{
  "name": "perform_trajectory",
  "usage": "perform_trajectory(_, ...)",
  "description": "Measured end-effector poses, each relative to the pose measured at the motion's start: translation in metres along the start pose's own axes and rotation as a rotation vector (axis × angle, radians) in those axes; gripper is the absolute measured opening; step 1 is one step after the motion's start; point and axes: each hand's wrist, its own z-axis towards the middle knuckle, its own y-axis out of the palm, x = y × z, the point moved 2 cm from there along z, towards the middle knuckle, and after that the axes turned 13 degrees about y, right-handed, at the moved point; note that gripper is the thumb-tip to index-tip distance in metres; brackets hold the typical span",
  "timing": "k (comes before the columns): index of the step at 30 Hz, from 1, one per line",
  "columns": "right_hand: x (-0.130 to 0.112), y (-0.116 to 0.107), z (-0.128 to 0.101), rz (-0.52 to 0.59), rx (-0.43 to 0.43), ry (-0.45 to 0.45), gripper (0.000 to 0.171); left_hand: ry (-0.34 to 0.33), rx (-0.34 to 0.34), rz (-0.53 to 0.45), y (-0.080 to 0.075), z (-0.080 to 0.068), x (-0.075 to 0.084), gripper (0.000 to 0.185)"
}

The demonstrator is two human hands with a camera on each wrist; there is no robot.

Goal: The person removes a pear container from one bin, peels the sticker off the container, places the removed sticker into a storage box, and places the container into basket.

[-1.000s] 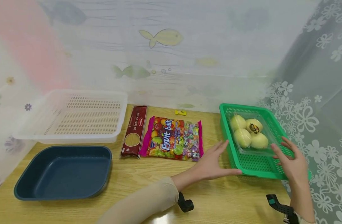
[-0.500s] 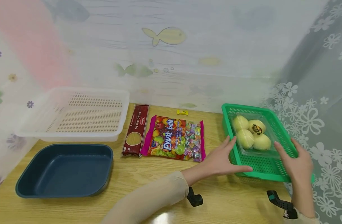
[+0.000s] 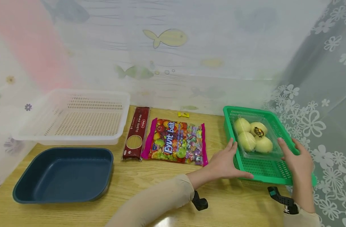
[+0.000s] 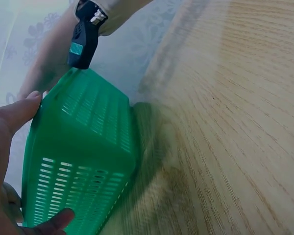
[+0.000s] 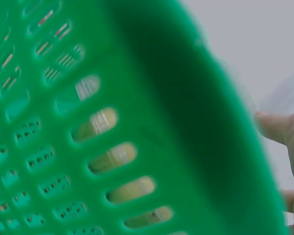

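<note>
A green slotted plastic basket [image 3: 264,179] stands on the right of the table. Inside it lies a clear plastic pack of pale yellow round fruits [image 3: 247,141] with a dark label. My left hand [image 3: 222,164] holds the basket's near left corner; in the left wrist view its thumb [image 4: 27,110] lies at the rim and a fingertip touches the slotted wall. My right hand [image 3: 300,164] straddles the right rim, its thumb inside near the pack and its fingers on the outer side. In the right wrist view the slotted wall [image 5: 137,122] hides most of that hand.
Left of the basket lie a fruit candy bag [image 3: 175,142], a spaghetti pack [image 3: 136,134] and a small yellow wrapped candy [image 3: 183,114]. A white slotted basket [image 3: 76,137] and a dark blue basin [image 3: 63,175] stand at the left. Printed curtains [image 3: 173,88] border the back and sides.
My left hand has come in to the right against the basket's corner. My right hand has closed in on the right rim. The basket and the fruit pack stay in place.
</note>
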Motion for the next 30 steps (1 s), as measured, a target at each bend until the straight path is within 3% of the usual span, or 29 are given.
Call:
perform_trajectory(8, 0.002, -0.001, 0.007, -0.078, 0.022, 0.024, 0.091, 0.014, -0.013, -0.01, 0.0, -0.003, -0.001, 0.126)
perform_trajectory(15, 0.001, 0.002, 0.005, -0.078, 0.046, 0.031, 0.089, 0.021, -0.008, -0.021, 0.001, -0.002, -0.003, 0.125)
perform_trajectory(22, 0.004, 0.002, 0.011, -0.021, -0.106, 0.099, 0.1, 0.032, -0.007, -0.013, 0.001, -0.003, -0.004, 0.125)
perform_trajectory(30, 0.004, 0.01, 0.019, -0.114, -0.28, 0.148, 0.112, 0.035, 0.009, -0.024, 0.001, -0.005, -0.004, 0.123)
